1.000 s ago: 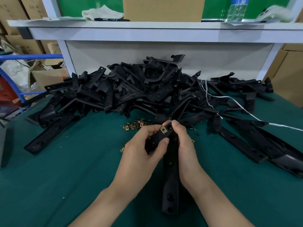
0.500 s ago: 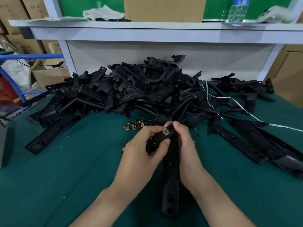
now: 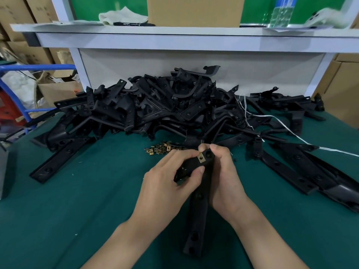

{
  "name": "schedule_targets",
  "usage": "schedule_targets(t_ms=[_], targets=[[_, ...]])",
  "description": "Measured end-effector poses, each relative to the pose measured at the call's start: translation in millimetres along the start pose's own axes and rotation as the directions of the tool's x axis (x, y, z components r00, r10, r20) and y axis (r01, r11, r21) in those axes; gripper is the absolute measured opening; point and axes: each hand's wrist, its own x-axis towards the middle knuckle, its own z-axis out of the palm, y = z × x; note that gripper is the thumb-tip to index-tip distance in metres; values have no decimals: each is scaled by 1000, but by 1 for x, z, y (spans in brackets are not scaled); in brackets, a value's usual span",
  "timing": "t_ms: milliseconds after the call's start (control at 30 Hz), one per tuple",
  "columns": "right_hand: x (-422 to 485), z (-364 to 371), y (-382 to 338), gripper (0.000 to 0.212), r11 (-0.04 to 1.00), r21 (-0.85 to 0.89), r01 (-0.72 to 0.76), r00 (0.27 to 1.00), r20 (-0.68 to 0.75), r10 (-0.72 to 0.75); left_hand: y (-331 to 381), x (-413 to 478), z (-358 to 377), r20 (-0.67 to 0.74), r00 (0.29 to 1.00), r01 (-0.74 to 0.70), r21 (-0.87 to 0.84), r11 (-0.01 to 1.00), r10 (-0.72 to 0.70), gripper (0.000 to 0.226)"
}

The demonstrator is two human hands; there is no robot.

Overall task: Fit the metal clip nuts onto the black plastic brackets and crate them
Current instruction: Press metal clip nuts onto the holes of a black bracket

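Note:
Both hands hold one long black plastic bracket (image 3: 198,216) upright over the green table, its lower end toward me. My left hand (image 3: 169,181) grips its upper part, thumb and fingers around a brass-coloured clip nut (image 3: 201,158) seated on the bracket's top end. My right hand (image 3: 225,177) wraps the bracket's right side, fingertips at the top. A small heap of loose clip nuts (image 3: 162,149) lies just beyond my left hand. A big pile of black brackets (image 3: 165,107) fills the back of the table.
More brackets lie flat at the left (image 3: 60,160) and right (image 3: 303,171). A white string (image 3: 281,123) trails across the right side. A white shelf (image 3: 174,37) with a cardboard box (image 3: 194,10) stands behind the pile. Cardboard cartons and a blue frame (image 3: 25,90) are at left.
The clip nut has slid a little further onto the bracket's top end, and my hands with the bracket have shifted slightly. The rest is unchanged.

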Motion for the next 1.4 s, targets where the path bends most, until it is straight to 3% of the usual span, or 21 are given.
schedule_targets(t_ms=[233,400,733,933,1033,1100,1167,1233,1400], targets=[[3,-1,1,26,998,-15,68,997,-33,-69,-6,1,-6,-2,998,62,63,996,-62,40],[3,-3,-3,32,993,13,121,987,-113,-118,-11,1,-8,15,997,72,60,996,-73,28],[6,-5,-2,31,992,34,124,980,-162,-117,-11,-1,-1,-25,998,63,138,988,-60,33],[7,-10,-4,34,982,-42,186,962,-197,-191,-23,-1,-8,90,995,37,12,999,-38,45],[9,-19,-10,34,982,-40,185,947,-259,-189,-37,5,-15,151,984,54,241,969,-92,59],[9,-26,-14,35,983,-35,179,942,-283,-182,-46,7,-18,317,933,-4,476,879,-167,83],[8,-32,-14,35,985,-24,173,942,-289,-173,-54,6,-18,414,868,-36,602,798,-273,99],[8,-34,-14,35,986,-4,164,943,-293,-158,-60,5,-16,410,855,-35,657,753,-318,96],[9,-36,-13,36,987,20,159,942,-303,-146,-67,12,-11,302,916,-56,748,662,-263,59]])
